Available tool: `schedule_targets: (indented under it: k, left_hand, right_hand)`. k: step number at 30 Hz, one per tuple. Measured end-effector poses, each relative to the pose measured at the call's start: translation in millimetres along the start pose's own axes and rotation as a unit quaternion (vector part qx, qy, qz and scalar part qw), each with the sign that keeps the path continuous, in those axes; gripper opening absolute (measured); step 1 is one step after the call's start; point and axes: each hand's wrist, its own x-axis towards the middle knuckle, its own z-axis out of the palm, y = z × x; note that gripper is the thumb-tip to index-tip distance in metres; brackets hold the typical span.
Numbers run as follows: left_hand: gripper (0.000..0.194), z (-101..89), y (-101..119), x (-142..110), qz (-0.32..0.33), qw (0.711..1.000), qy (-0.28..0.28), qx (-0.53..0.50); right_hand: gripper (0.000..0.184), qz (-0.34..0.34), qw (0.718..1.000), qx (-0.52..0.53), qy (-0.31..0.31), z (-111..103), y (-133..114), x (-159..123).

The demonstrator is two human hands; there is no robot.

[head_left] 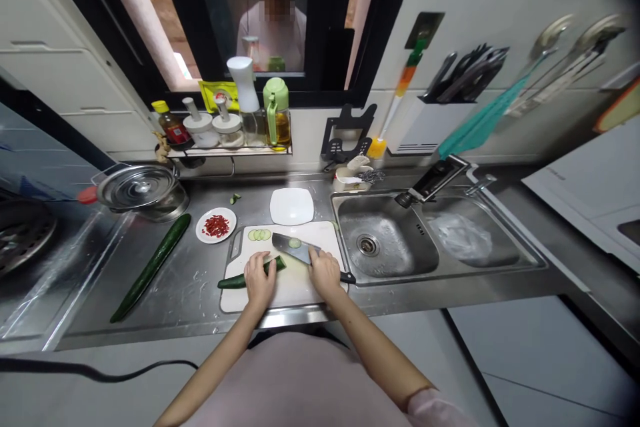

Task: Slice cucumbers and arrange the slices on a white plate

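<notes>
On the white cutting board (295, 290), my left hand (259, 277) presses down on a cucumber (230, 281), its fingers curled over the cut end. My right hand (324, 272) grips the handle of a dark kitchen knife (295, 248). The blade lies beside the cucumber's cut end, and one slice sticks to it. Several cucumber slices (259, 235) lie at the board's far left corner.
A whole cucumber (153, 265) lies on the steel counter at the left. A small plate of chopped red chili (216, 225) and an empty white plate (292, 205) sit behind the board. To the right is the sink (395, 240), to the far left a lidded pot (137, 188).
</notes>
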Motion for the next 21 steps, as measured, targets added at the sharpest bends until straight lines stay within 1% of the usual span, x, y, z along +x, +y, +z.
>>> schedule_targets:
  k: [2, 3, 7, 11, 16, 21]
  left_hand:
    - [0.030, -3.3, 9.8, 6.5, -0.018, 1.000, 0.014, -0.004]
    - [0.031, -5.1, 15.7, 11.2, -0.017, 1.000, 0.011, -0.001]
    - [0.036, -10.3, 37.7, 34.3, 0.035, 0.998, -0.036, 0.031]
    - [0.034, -10.8, 47.2, 49.8, 0.080, 0.991, -0.088, 0.064]
    - [0.029, -10.3, 51.7, 50.6, 0.076, 0.984, -0.146, 0.065]
    - [0.020, -7.0, 60.9, 47.2, 0.040, 0.977, -0.207, 0.026]
  right_hand:
    - [0.053, -0.003, 1.000, -0.003, 0.015, -1.7, 3.0, -0.9]
    - [0.055, -0.007, 1.000, -0.003, 0.020, -2.4, 3.9, -1.8]
    - [0.057, -0.030, 0.999, -0.006, 0.027, -5.3, 4.3, -6.7]
    - [0.057, -0.045, 0.998, -0.020, 0.033, -7.0, 3.8, -12.0]
    - [0.056, -0.043, 0.997, -0.038, 0.057, -1.5, 8.9, -16.8]
    - [0.055, -0.036, 0.996, -0.047, 0.066, 6.6, 16.4, -20.6]
